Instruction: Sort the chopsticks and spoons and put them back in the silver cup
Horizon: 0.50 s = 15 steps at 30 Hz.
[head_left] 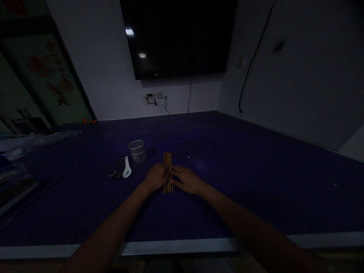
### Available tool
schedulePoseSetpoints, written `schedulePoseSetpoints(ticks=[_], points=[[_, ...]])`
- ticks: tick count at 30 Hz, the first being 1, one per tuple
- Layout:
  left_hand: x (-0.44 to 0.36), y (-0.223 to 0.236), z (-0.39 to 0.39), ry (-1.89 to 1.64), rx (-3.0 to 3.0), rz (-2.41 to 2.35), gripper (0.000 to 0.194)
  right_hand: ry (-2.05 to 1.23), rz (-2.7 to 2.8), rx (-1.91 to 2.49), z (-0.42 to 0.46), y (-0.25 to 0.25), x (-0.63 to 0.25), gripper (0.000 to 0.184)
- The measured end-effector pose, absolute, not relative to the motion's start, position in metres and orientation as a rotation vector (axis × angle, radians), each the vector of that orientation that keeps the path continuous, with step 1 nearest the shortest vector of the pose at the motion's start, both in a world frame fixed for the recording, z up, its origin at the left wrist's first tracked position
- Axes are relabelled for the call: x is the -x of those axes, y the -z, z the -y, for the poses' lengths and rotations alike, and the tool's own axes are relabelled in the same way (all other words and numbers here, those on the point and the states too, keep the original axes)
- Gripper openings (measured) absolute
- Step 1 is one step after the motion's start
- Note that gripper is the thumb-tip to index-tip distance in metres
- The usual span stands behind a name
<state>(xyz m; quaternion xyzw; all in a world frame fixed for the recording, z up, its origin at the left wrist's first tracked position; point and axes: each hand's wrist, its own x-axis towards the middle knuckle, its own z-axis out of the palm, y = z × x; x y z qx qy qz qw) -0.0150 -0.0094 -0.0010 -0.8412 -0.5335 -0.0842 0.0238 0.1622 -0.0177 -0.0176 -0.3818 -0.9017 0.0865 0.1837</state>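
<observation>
A flat row of several wooden chopsticks (167,189) lies on the dark purple tabletop in front of me, pointing away from me. My left hand (157,176) is at the row's left side, its fingers curled over the middle of the sticks; their tips are partly hidden. From the right, my right hand (188,180) touches the outermost stick with fingers stretched out and thumb apart. Left of the hands stands a grey metal cup (138,153). Beside it lie a white soup spoon (127,170) with a blue mark and dark metal spoons (115,174).
Clear plastic wrapping (40,143) and a dark flat object (18,193) lie at the table's left side. Small white scraps dot the tabletop (256,178). A pale edge strip (176,247) runs along the front. Behind are a wall-mounted television (182,38) and sockets (156,97).
</observation>
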Motion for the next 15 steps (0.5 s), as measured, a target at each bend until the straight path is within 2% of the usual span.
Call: schedulePoseSetpoints(ticks=[15], points=[[0.0163, -0.0053, 0.0122, 0.184, 2.537, 1.669, 0.031, -0.256, 2.542, 1.085, 0.0166, 0.0199, -0.1617, 0.057]])
